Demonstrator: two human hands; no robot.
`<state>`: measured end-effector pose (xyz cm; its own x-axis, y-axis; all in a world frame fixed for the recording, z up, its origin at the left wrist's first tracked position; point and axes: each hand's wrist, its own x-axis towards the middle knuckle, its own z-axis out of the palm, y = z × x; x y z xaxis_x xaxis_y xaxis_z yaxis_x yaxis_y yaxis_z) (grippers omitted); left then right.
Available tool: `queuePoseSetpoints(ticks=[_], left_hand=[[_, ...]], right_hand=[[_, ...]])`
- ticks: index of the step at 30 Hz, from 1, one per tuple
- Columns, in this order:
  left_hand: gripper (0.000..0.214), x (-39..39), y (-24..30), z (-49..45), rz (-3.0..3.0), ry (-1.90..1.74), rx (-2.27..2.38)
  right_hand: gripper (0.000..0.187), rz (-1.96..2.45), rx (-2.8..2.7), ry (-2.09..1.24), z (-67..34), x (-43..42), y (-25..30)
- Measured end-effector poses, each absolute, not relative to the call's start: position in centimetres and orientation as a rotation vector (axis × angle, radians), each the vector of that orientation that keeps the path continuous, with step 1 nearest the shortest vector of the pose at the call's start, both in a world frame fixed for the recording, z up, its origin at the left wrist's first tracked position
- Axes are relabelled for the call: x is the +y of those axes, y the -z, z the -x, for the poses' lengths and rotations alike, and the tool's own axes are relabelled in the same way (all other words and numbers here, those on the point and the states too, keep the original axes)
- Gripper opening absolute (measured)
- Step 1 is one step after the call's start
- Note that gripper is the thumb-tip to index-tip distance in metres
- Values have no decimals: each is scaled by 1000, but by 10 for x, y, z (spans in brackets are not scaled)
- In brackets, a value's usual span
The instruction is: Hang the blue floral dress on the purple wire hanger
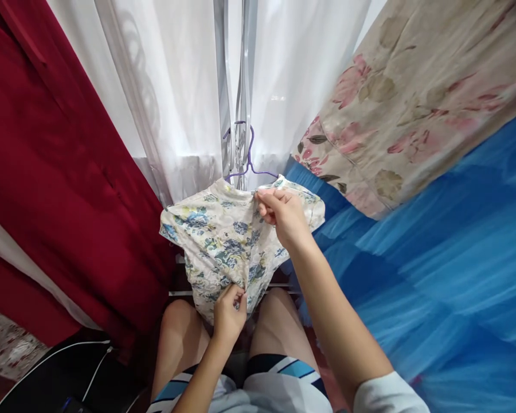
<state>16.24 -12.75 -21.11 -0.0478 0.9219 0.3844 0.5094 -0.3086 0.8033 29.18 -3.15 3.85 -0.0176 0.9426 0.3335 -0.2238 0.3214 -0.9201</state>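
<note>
A short-sleeved white shirt with blue and yellow flowers (227, 229) hangs on a purple hanger (250, 163) in front of me. The hanger's hook sits among pale strips hanging between the curtains. My right hand (281, 212) pinches the shirt at the front of its neckline, near the right shoulder. Lower down, my left hand (231, 312) pinches the fabric along the middle of the front. A vertical fold runs between the two hands. The bottom of the shirt is partly hidden behind my left hand and between my knees.
White curtains (180, 86) hang behind the hanger. On the left is a red curtain (69, 160); a beige floral cloth (413, 103) and blue patterned fabric (434, 275) fill the right. A black object with a white edge (64, 373) stands at the lower left.
</note>
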Motion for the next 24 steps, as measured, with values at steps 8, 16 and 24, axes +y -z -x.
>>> queuePoseSetpoints(ticks=[8,16,24], left_hand=[[40,-85,46,-146,-1968,-1848,1170],[18,-52,-32,-147,-2340,-1822,1227],[23,-25,-26,-83,-1665,-2432,1363]], right_hand=[[21,811,-1322,-1034,-295,-54,-19],[23,798,-1349,-945,-283,-52,-16],[22,982,-1426,-959,-291,-50,29]])
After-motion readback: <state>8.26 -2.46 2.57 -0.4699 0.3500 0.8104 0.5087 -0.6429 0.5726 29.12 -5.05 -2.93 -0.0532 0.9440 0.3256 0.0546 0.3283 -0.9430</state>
